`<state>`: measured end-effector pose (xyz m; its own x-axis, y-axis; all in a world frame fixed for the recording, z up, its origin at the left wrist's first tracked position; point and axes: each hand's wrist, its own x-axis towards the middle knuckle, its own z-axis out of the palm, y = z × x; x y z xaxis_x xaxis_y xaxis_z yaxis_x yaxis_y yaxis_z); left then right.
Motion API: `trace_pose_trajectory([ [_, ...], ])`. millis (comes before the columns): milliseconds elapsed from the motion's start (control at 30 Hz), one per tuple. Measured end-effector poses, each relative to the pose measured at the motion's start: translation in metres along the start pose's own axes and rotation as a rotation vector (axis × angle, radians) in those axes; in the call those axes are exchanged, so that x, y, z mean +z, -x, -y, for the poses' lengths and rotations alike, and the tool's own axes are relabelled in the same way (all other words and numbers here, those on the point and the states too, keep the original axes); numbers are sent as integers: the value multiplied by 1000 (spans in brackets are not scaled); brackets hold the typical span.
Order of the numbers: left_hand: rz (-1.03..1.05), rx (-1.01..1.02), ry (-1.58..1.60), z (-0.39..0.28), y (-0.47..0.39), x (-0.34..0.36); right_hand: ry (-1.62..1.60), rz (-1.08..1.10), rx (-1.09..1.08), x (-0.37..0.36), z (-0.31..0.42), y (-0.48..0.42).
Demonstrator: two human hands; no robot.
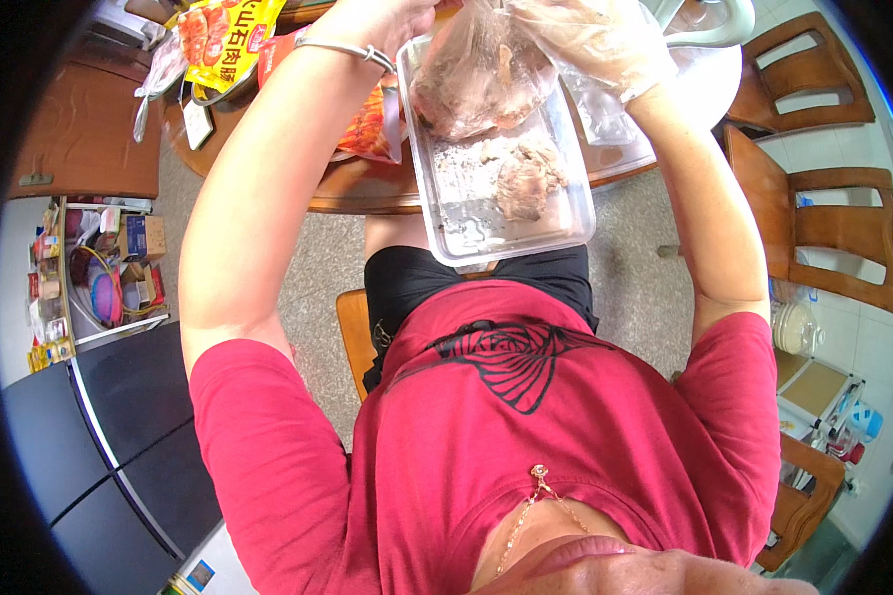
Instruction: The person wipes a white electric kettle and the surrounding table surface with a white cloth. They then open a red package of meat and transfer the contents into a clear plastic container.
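Observation:
A clear plastic bag of meat (484, 82) hangs over the far half of a clear plastic tray (502, 249). My left hand (402, 18), bare with a silver bangle at the wrist, is at the bag's upper left, its fingertips partly cut off by the top edge. In a thin clear plastic glove, my right hand (603, 44) grips the top of the bag from the right. A lump of brownish meat (525, 182) lies in the tray below the bag, with liquid beside it. The tray's near end overhangs the table edge above my lap.
Left of the tray, a red food packet (372, 130) and a yellow sausage packet (227, 41) over a metal bowl sit on the wooden table (327, 190). Right of it are another clear plastic bag (603, 111) and a pale green handled object (722, 26). Wooden chairs (848, 223) stand at right.

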<state>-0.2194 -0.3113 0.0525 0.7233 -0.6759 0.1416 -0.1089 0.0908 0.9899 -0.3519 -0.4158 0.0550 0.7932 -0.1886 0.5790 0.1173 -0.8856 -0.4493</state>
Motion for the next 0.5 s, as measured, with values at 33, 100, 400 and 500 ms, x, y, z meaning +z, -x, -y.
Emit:
trace_pose_trajectory([
  [33,-24,5,-15,2,-2,1,47,-34,-61,2,-7,2],
  [100,-27,-49,-154,-7,3,1,53,-54,-97,9,-29,5],
  [400,144,-84,-335,24,-26,-37,369,-45,-68,2,-35,11],
  [500,129,-78,-347,12,-21,-32,450,125,-206,19,-43,23],
])
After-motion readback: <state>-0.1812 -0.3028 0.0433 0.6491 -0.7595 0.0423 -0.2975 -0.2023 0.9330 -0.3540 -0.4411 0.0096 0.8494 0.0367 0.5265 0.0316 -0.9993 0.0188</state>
